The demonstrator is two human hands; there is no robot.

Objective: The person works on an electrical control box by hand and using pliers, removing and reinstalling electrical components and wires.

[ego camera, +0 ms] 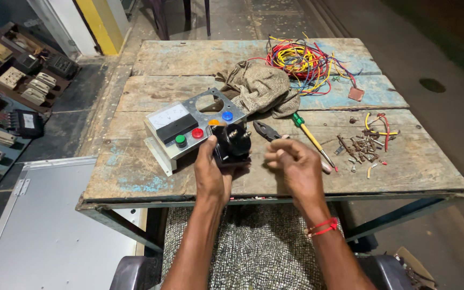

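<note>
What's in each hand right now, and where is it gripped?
Left hand grips the black switch component by its lower left side. Right hand is curled; whether it pinches anything cannot be told.

On the surface, the panel is the landmark: the switch sits just right of it, in the left hand. Pliers, a screwdriver and screws lie farther right. The cloth and wires lie behind it to the right.

Black switch, green-handled screwdriver
</note>
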